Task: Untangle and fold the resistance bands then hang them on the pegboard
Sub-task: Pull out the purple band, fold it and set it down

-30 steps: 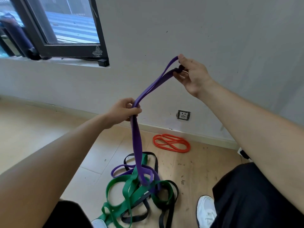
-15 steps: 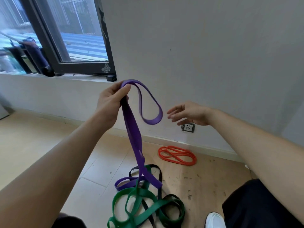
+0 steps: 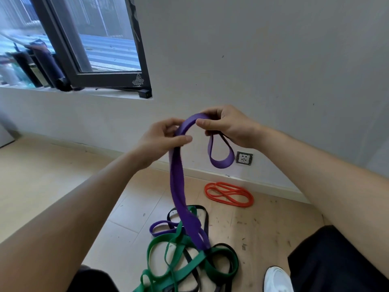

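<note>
While my left hand (image 3: 163, 137) and right hand (image 3: 226, 125) are pinching the purple band (image 3: 177, 182), I am untangling it, needing to lift it from the green band (image 3: 166, 247).

The pale floor (image 3: 52, 186) is carrying a tangled heap in the near middle: a green band (image 3: 168, 245) is lying in wide loops, a black band (image 3: 228, 248) is running around it, and the lower loop of a purple band (image 3: 160, 227) is resting at its far left. An orange band (image 3: 229, 194) is lying coiled farther right by the wall (image 3: 273, 81), and a white shoe (image 3: 277, 279) is standing at the near right.
</note>
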The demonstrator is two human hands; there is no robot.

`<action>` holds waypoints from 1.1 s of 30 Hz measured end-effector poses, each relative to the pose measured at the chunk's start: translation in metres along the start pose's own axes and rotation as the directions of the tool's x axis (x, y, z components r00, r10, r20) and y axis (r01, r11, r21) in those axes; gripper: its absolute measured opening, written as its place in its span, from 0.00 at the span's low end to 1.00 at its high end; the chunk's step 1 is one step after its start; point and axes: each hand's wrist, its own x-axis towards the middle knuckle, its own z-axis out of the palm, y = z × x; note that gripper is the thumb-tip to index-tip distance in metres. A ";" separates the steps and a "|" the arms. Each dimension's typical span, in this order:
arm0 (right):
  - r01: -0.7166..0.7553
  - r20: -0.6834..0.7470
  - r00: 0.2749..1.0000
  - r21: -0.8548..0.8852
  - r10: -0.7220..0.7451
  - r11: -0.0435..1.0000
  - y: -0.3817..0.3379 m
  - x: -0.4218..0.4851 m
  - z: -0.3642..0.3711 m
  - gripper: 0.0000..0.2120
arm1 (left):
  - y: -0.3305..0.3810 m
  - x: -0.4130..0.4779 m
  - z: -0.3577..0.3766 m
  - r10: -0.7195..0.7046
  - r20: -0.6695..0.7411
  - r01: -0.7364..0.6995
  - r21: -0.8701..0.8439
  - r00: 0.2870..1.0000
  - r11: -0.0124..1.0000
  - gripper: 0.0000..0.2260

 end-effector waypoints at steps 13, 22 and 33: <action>0.158 -0.391 0.919 0.265 -0.043 0.951 -0.020 0.003 -0.042 0.05 | -0.043 -0.007 0.033 -0.162 0.224 0.146 0.089 0.961 0.985 0.16; -0.060 -0.404 0.892 0.338 0.203 0.939 0.029 -0.012 -0.089 0.07 | -0.027 0.005 0.014 -0.103 -0.027 0.100 -0.097 0.994 0.990 0.09; -0.354 0.055 0.933 -0.050 0.356 0.934 0.043 -0.017 -0.065 0.19 | 0.018 0.021 0.020 0.019 -0.159 -0.076 -0.364 0.987 0.928 0.10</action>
